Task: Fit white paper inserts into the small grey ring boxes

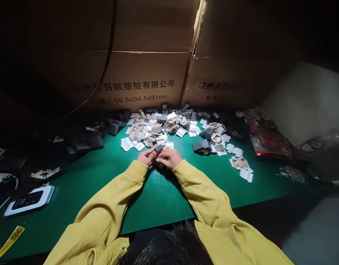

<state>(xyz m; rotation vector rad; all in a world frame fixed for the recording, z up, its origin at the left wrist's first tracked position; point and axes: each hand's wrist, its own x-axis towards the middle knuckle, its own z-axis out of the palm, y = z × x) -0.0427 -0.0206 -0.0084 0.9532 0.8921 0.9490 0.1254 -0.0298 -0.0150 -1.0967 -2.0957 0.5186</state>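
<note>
My left hand point(146, 156) and my right hand point(171, 157) meet over the green mat point(158, 198), both in yellow sleeves. Their fingers are closed together on a small grey box point(159, 149), held between them just above the mat. Right behind my hands lies a heap of flat white and tan paper cut-outs point(158, 129), mixed with a few grey boxes.
Large cardboard cartons point(147, 73) wall off the back. More grey boxes point(202, 145) and white cut-outs point(241, 163) lie to the right, dark boxes point(86, 141) to the left. A white-framed phone-like device point(28, 200) rests at the left, a red packet point(268, 141) at the right.
</note>
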